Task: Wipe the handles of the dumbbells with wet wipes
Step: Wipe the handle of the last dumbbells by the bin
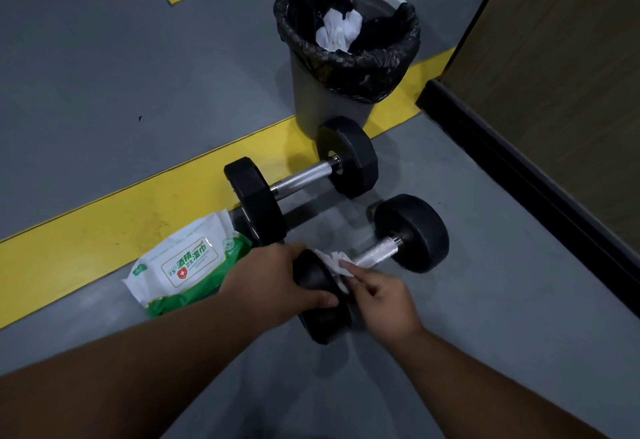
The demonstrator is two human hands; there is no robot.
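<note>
Two black dumbbells with knurled metal handles lie on the grey floor. On the near dumbbell [412, 234], my left hand [273, 283] grips the near weight head, fingers curled over its rim. My right hand [381, 296] pinches a crumpled white wet wipe [334, 262] against the near end of that dumbbell's handle [377, 251]. The far dumbbell [346, 158] lies behind it, untouched, its handle bare. A white and green pack of wet wipes [183, 262] lies on the floor just left of my left hand.
A grey bin [318, 99] with a black liner stands behind the far dumbbell, a used white wipe [339, 30] inside it. A yellow floor stripe [104, 227] runs diagonally under the pack. A brown wall with black skirting [519, 168] closes the right side.
</note>
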